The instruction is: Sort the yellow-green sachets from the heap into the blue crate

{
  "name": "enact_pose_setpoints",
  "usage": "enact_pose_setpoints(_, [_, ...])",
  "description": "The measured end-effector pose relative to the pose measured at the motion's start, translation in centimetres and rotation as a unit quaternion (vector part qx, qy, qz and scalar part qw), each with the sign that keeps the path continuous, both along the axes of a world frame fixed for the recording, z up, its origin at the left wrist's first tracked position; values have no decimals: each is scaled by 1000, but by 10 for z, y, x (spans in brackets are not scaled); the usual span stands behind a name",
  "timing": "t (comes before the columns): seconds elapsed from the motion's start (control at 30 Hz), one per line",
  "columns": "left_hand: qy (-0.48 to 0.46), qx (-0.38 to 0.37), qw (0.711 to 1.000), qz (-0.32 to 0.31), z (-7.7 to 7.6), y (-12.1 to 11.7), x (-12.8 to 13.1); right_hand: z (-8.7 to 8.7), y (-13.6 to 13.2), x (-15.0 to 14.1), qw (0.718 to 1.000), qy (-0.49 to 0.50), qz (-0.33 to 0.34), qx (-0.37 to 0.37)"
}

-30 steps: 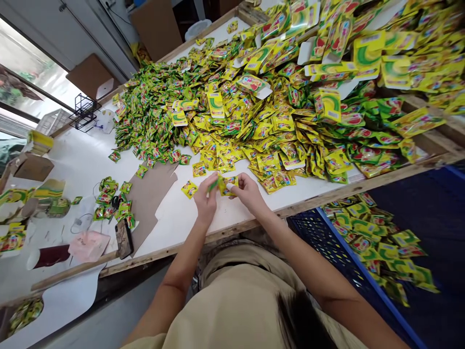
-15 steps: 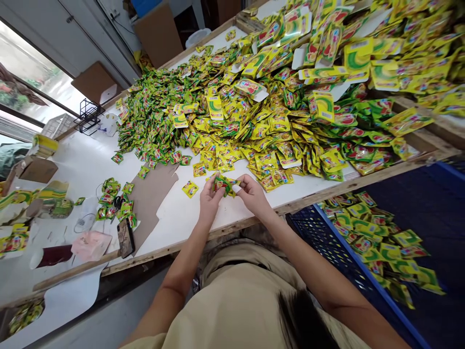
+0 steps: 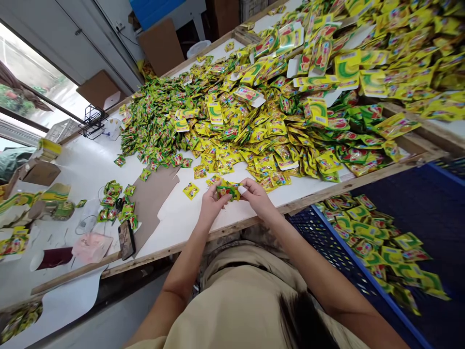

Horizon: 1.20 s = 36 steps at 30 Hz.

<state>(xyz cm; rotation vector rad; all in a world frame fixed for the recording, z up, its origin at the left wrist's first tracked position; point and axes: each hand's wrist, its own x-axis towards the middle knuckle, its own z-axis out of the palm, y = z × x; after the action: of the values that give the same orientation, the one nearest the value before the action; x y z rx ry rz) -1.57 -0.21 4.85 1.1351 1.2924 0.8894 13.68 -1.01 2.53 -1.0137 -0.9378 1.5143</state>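
Between my two hands, above the front edge of the white table (image 3: 174, 213), is a small bunch of green and yellow packets (image 3: 228, 191). My left hand (image 3: 212, 199) is closed on the green side, its thumb across the front. My right hand (image 3: 254, 195) pinches the yellow side with thumb and fingers. How many packets are in the bunch I cannot tell. A loose yellow packet (image 3: 191, 190) lies just left of my hands. Beyond them spreads a large heap of yellow packets (image 3: 261, 131), with green packets (image 3: 152, 121) at its left.
A blue crate (image 3: 348, 257) with packets stands below the table at right. A brown cardboard sheet (image 3: 154, 194), scissors (image 3: 118, 203), a phone (image 3: 126, 240) and a dark red roll (image 3: 54, 257) lie at left. A wooden rim (image 3: 312, 198) edges the table.
The bunch has turned slightly in my hands and sits a little lower in view. The whole view has shifted slightly; both hands keep their hold.
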Motion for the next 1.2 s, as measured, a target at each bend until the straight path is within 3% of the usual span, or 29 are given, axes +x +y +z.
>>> enact_pose_setpoints(0.33, [32,-83,987,-133,6,3,3,-7,2,-7,999,-34,-21,3])
enact_pose_setpoints(0.57, [53,-141,973,-172,0,9,0,-6,-3,-10,994,-82,57,32])
enact_pose_setpoints(0.7, [25,-125,977,-171,-4,8,3,-13,0,-11,992,-121,-15,1])
enact_pose_setpoints(0.8, [-8,-96,988,-117,-6,8,3,-20,5,-8,991,-116,-60,-5])
enact_pose_setpoints(0.93, [1,-80,993,-87,-8,8,-4,-17,11,3,977,-206,-5,54])
enact_pose_setpoints(1.07, [47,-67,989,-123,-11,8,-6,-4,14,16,941,-297,86,138])
enact_pose_setpoints(1.2, [59,-116,976,-177,-14,8,-2,-5,16,24,907,-365,169,125])
